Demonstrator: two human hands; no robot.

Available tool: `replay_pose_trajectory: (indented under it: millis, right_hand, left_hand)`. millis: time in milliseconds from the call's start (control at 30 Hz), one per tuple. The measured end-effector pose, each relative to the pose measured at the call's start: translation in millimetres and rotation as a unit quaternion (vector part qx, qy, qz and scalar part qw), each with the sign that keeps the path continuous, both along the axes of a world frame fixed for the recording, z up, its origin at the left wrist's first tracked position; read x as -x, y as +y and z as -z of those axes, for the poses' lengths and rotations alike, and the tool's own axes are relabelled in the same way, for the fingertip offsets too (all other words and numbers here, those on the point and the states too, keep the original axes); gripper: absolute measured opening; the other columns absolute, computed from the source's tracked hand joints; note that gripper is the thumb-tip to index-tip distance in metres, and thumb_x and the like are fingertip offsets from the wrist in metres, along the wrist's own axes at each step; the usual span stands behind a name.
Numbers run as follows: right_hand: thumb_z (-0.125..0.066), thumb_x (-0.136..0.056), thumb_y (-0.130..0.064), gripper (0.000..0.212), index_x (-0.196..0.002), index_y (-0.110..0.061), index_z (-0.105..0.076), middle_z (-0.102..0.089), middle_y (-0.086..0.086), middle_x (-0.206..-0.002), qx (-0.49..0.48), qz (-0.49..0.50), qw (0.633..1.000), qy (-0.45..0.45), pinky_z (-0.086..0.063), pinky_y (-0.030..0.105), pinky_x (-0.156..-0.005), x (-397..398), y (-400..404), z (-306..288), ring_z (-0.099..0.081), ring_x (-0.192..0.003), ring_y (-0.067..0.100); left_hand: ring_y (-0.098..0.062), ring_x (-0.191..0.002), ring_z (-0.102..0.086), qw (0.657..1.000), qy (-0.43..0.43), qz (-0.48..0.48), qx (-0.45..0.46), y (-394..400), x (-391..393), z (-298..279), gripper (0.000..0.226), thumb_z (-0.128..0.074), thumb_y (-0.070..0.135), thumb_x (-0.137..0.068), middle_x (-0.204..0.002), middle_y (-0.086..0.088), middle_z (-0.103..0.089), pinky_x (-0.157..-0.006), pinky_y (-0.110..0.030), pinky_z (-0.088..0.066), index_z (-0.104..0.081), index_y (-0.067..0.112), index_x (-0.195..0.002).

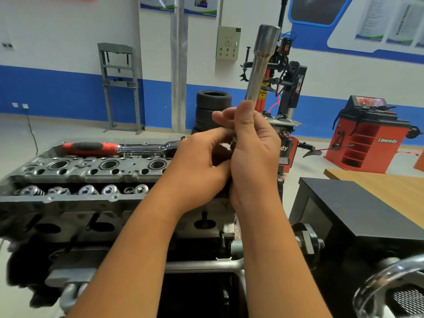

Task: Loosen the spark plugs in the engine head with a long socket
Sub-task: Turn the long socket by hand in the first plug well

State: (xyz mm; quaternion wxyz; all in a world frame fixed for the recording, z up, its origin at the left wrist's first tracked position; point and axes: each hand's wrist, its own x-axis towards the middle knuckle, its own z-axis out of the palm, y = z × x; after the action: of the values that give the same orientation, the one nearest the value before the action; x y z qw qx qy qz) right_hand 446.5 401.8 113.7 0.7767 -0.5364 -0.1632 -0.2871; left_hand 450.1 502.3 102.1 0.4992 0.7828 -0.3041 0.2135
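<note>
Head view: right hand (253, 154) grips long socket (260, 65).

The ratchet (119, 148) is lying on the head (87, 177) — the socket (261, 65) is standing upright right of it, above both hands (229, 166).

Long socket (261, 65), upper centre: smooth, satin-bright metal. Ratchet (119, 148), centre left: glossy chromed shaft, matt red-and-black grip. Engine head (80, 175): dull grey cast metal. Worktop (390, 187), right: matt wood.
</note>
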Motion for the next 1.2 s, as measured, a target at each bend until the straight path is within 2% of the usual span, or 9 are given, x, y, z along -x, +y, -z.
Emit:
replay_pose_trajectory:
  millis: [167,267,433,533,633,700,800,900,1200]
  right_hand:
    - [-0.066,-0.095,-0.046,0.021,-0.092,-0.025,-0.065,-0.079,0.01,-0.093,-0.03,-0.021,0.999,0.005,-0.06,0.034,-0.067,0,0,0,-0.074,-0.081,0.018]
    - [-0.071,-0.09,-0.044,0.021,-0.086,-0.025,-0.065,-0.079,0.009,-0.094,-0.04,-0.009,0.999,0.001,-0.062,0.05,-0.077,0,-1,0,-0.072,-0.082,0.021]
    - [-0.054,-0.103,-0.048,0.038,-0.077,-0.028,-0.074,-0.078,0.007,-0.095,0.0,0.006,1.0,0.016,-0.063,0.044,-0.084,-1,0,0,-0.074,-0.093,0.023]
    - [-0.07,-0.093,-0.045,0.026,-0.086,-0.02,-0.072,-0.077,0.006,-0.087,-0.016,0.01,1.0,0.003,-0.062,0.037,-0.073,2,0,-2,-0.072,-0.079,0.018]
    - [-0.073,-0.089,-0.042,0.032,-0.089,-0.01,-0.073,-0.073,0.003,-0.079,0.005,0.051,0.999,-0.015,-0.055,0.024,-0.066,4,-1,-4,-0.066,-0.071,0.01]
    - [-0.062,-0.099,-0.042,0.034,-0.091,-0.011,-0.071,-0.073,-0.001,-0.078,0.056,0.081,0.995,-0.006,-0.056,0.028,-0.07,5,-1,-6,-0.065,-0.072,0.008]
    - [-0.05,-0.104,-0.048,0.039,-0.09,-0.016,-0.066,-0.068,-0.003,-0.072,0.031,0.034,0.998,0.046,-0.057,0.033,-0.067,10,0,-11,-0.063,-0.065,0.012]
    - [-0.048,-0.105,-0.047,0.039,-0.089,-0.016,-0.064,-0.063,-0.002,-0.07,-0.015,-0.015,0.998,0.06,-0.052,0.027,-0.057,13,-3,-13,-0.056,-0.059,0.012]
    - [-0.048,-0.108,-0.035,0.033,-0.091,-0.011,-0.064,-0.062,0.008,-0.082,-0.021,-0.02,1.0,-0.011,-0.049,0.024,-0.058,23,-3,-32,-0.057,-0.068,0.014]
  left_hand:
    - [-0.005,-0.088,-0.074,0.999,-0.002,-0.033,0.017,-2,0,2,0.038,-0.076,0.01,-0.089,-0.095,0.011,-0.077,-0.08,-0.038,-0.064,-0.069,0.036,-0.116]
    - [-0.009,-0.078,-0.074,0.999,0.001,-0.05,0.01,-3,1,2,0.039,-0.078,0.016,-0.088,-0.085,0.006,-0.076,-0.072,-0.041,-0.064,-0.066,0.042,-0.115]
    - [-0.006,-0.09,-0.074,1.0,0.027,0.0,-0.004,1,2,-1,0.044,-0.069,0.011,-0.089,-0.097,0.015,-0.077,-0.078,-0.038,-0.065,-0.064,0.044,-0.117]
    - [-0.007,-0.082,-0.074,0.999,0.015,-0.042,0.003,-3,2,0,0.036,-0.077,0.01,-0.087,-0.09,0.011,-0.076,-0.074,-0.039,-0.064,-0.069,0.035,-0.112]
    - [0.002,-0.077,-0.07,0.995,0.016,-0.097,-0.005,-3,4,-3,0.029,-0.084,0.014,-0.081,-0.081,0.015,-0.073,-0.068,-0.022,-0.059,-0.073,0.035,-0.097]
    - [0.003,-0.074,-0.068,0.99,0.048,-0.126,-0.052,2,6,-7,0.023,-0.086,0.019,-0.08,-0.079,0.016,-0.071,-0.066,-0.017,-0.053,-0.071,0.035,-0.087]
    - [-0.001,-0.078,-0.069,0.974,0.104,-0.14,-0.143,11,10,-12,0.02,-0.089,0.026,-0.08,-0.082,0.014,-0.073,-0.074,-0.027,-0.058,-0.073,0.035,-0.088]
    - [-0.006,-0.092,-0.07,0.965,0.122,-0.148,-0.177,10,14,-13,0.025,-0.087,0.02,-0.082,-0.096,0.013,-0.075,-0.088,-0.037,-0.062,-0.077,0.032,-0.102]
    - [0.0,-0.084,-0.073,0.971,0.129,-0.139,-0.143,4,15,-10,0.029,-0.089,0.025,-0.078,-0.086,0.015,-0.078,-0.09,-0.037,-0.062,-0.081,0.029,-0.106]
